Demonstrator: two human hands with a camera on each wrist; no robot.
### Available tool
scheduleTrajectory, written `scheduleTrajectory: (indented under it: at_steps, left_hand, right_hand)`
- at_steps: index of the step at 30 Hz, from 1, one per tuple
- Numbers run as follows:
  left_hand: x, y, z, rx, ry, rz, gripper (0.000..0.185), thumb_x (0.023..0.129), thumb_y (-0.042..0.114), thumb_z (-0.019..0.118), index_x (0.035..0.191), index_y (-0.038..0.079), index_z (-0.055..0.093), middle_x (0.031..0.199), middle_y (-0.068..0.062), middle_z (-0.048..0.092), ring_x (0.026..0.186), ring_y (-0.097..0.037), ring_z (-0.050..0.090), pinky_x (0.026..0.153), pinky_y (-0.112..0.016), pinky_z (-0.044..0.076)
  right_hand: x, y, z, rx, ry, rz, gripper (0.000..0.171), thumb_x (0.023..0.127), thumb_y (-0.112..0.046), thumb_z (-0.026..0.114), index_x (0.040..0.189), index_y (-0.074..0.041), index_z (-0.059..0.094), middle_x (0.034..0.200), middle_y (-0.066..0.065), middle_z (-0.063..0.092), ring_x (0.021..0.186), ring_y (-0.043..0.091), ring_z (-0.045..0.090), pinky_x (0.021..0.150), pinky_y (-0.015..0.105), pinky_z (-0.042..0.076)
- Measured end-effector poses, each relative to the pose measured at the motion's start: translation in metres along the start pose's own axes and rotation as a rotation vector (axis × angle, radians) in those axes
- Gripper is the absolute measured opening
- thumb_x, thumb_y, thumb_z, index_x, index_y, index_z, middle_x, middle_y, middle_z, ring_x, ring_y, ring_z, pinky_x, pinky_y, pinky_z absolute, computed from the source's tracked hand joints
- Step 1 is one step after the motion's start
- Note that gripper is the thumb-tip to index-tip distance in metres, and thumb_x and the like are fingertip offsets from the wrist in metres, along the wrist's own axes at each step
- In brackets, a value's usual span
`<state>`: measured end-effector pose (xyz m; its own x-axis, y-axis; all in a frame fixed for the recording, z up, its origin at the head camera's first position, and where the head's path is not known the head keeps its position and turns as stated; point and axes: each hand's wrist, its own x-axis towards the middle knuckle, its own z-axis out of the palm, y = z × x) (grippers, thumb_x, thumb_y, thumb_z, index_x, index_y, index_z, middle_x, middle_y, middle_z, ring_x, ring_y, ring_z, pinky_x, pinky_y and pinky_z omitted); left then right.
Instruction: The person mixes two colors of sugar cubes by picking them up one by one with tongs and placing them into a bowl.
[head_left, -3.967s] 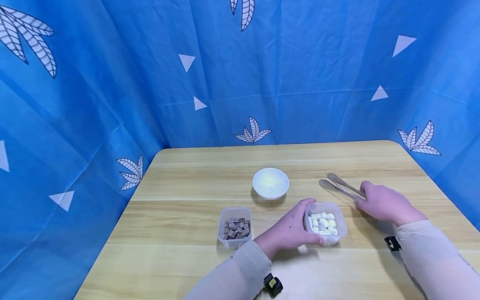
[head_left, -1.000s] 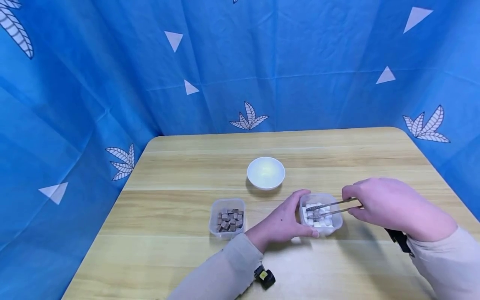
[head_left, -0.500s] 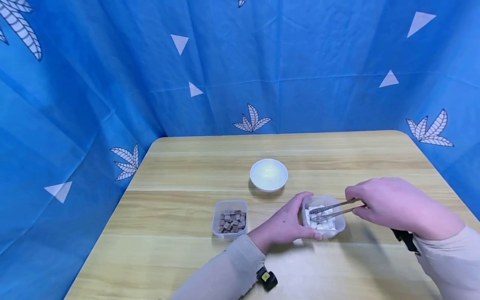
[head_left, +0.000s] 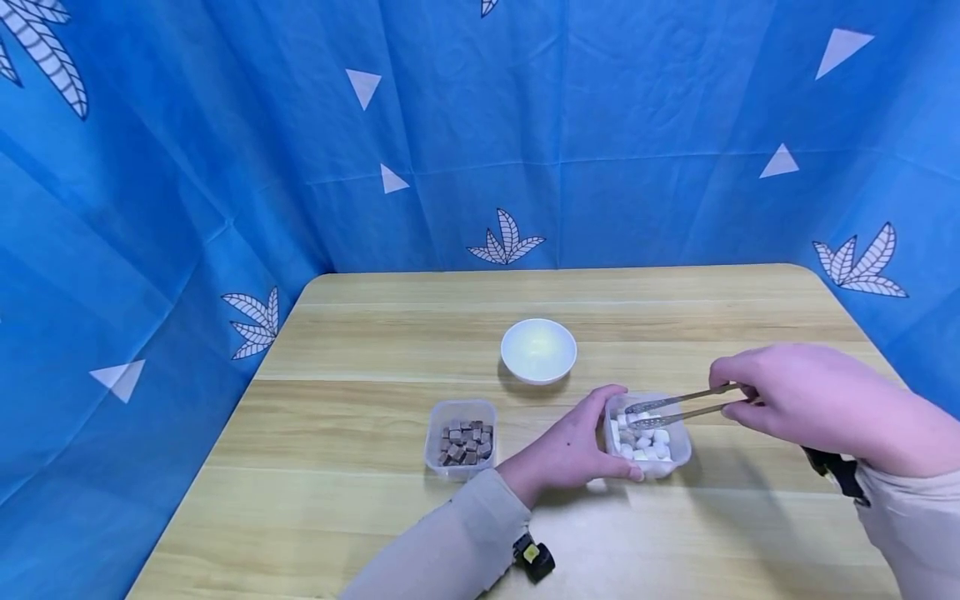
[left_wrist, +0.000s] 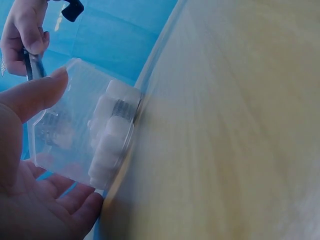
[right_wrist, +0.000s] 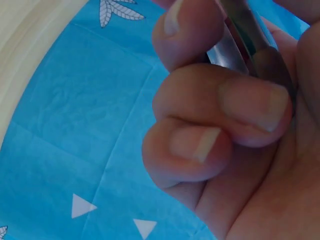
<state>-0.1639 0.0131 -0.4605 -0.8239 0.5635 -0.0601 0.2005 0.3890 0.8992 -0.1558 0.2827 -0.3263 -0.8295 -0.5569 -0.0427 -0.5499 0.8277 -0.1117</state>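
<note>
My left hand (head_left: 573,446) grips the left side of a clear plastic container (head_left: 681,450), thumb on the near side and fingers around the far side. Several small white pieces (head_left: 647,452), rounded and marshmallow-like, lie in it. My right hand (head_left: 802,400) holds metal tongs (head_left: 686,397), whose two perforated tips sit slightly apart inside the container's upper part. Whether a piece is pinched between the tips, I cannot tell. In the left wrist view the pieces (left_wrist: 110,145) show through the wall. Curled fingers wrap the tongs (right_wrist: 257,37) in the right wrist view.
A second clear container (head_left: 437,421) with several brown cubes (head_left: 465,443) stands left of my left hand. Behind both containers is a white bowl (head_left: 538,352). The wooden table (head_left: 337,492) ends at a blue curtain (head_left: 450,125) at the back and left.
My right hand first gripped the tongs lying on the table, then brought their tips into the container. Over the last half second hand and tongs shift slightly up and right. My left hand keeps its grip.
</note>
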Motion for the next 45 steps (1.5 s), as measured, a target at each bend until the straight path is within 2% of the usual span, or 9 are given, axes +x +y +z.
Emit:
scheduleTrajectory:
  at_steps: [4,9,12,15,20,28,34,41,45]
  left_hand:
    - [0.000,0.000,-0.001,0.002,-0.001,-0.001,0.106,0.072,0.033,0.093,0.157,0.026,0.029,0.146,0.010,0.045,0.128,-0.005,0.045,0.116,-0.035,0.028]
    - [0.001,-0.002,-0.002,-0.024,-0.008,0.010,0.104,0.072,0.033,0.093,0.155,0.024,0.031,0.141,0.009,0.048,0.127,-0.005,0.047,0.115,-0.032,0.030]
    - [0.001,-0.004,-0.003,-0.022,-0.008,0.029,0.102,0.073,0.032,0.092,0.155,0.026,0.032,0.140,0.008,0.049,0.125,-0.005,0.048,0.114,-0.030,0.031]
    - [0.001,-0.004,-0.002,0.001,0.000,0.029,0.103,0.073,0.033,0.092,0.156,0.029,0.031,0.144,0.008,0.047,0.126,-0.005,0.047,0.115,-0.032,0.030]
    - [0.000,-0.004,-0.001,0.023,0.008,0.009,0.105,0.072,0.036,0.092,0.157,0.028,0.030,0.147,0.011,0.045,0.127,-0.005,0.045,0.115,-0.037,0.031]
    - [0.000,-0.005,-0.002,-0.003,-0.008,0.010,0.102,0.074,0.037,0.091,0.155,0.031,0.030,0.145,0.013,0.044,0.127,-0.004,0.044,0.114,-0.037,0.032]
    - [0.001,-0.006,-0.002,0.012,-0.007,0.025,0.101,0.073,0.037,0.091,0.154,0.032,0.032,0.143,0.013,0.045,0.127,-0.004,0.045,0.114,-0.036,0.032]
    - [0.003,-0.008,0.000,0.011,-0.003,0.045,0.101,0.073,0.035,0.092,0.154,0.027,0.033,0.139,0.014,0.048,0.123,-0.003,0.047,0.112,-0.034,0.034]
    - [0.003,-0.008,0.000,-0.012,-0.005,0.044,0.099,0.072,0.033,0.092,0.153,0.027,0.035,0.136,0.015,0.049,0.120,-0.003,0.048,0.111,-0.034,0.034]
  right_hand:
    - [-0.001,-0.001,-0.009,0.001,0.041,-0.007,0.022,0.084,-0.022,0.082,0.100,-0.029,0.068,0.071,-0.022,0.051,0.057,-0.003,0.042,0.052,0.024,0.039]
    - [0.005,-0.005,-0.022,-0.040,0.137,-0.059,0.024,0.083,-0.022,0.083,0.101,-0.030,0.069,0.067,-0.023,0.044,0.055,-0.004,0.039,0.051,0.024,0.037]
    - [0.014,-0.009,-0.027,-0.056,0.192,-0.122,0.024,0.083,-0.021,0.082,0.100,-0.031,0.069,0.071,-0.025,0.047,0.058,-0.006,0.041,0.053,0.024,0.041]
    - [0.027,-0.012,-0.028,-0.052,0.225,-0.170,0.022,0.085,-0.022,0.080,0.102,-0.031,0.070,0.083,-0.025,0.057,0.065,-0.007,0.048,0.058,0.027,0.048]
    - [0.050,-0.016,-0.019,-0.010,0.243,-0.200,0.018,0.088,-0.021,0.078,0.105,-0.026,0.071,0.092,-0.018,0.065,0.068,-0.004,0.053,0.065,0.031,0.053]
    - [0.094,-0.012,0.002,0.046,0.212,-0.167,0.016,0.090,-0.021,0.075,0.105,-0.018,0.070,0.088,-0.008,0.068,0.070,0.006,0.059,0.067,0.038,0.055]
    - [0.118,-0.016,0.018,0.039,0.160,-0.186,0.011,0.090,-0.019,0.073,0.099,-0.019,0.067,0.081,-0.010,0.063,0.063,0.007,0.052,0.060,0.035,0.049]
    - [0.131,-0.018,0.026,0.020,0.143,-0.185,0.010,0.087,-0.017,0.073,0.093,-0.019,0.066,0.076,-0.010,0.060,0.061,0.009,0.050,0.058,0.034,0.046]
    - [0.132,-0.016,0.026,0.018,0.128,-0.167,0.011,0.088,-0.017,0.073,0.095,-0.018,0.066,0.078,-0.009,0.062,0.063,0.009,0.051,0.058,0.035,0.047]
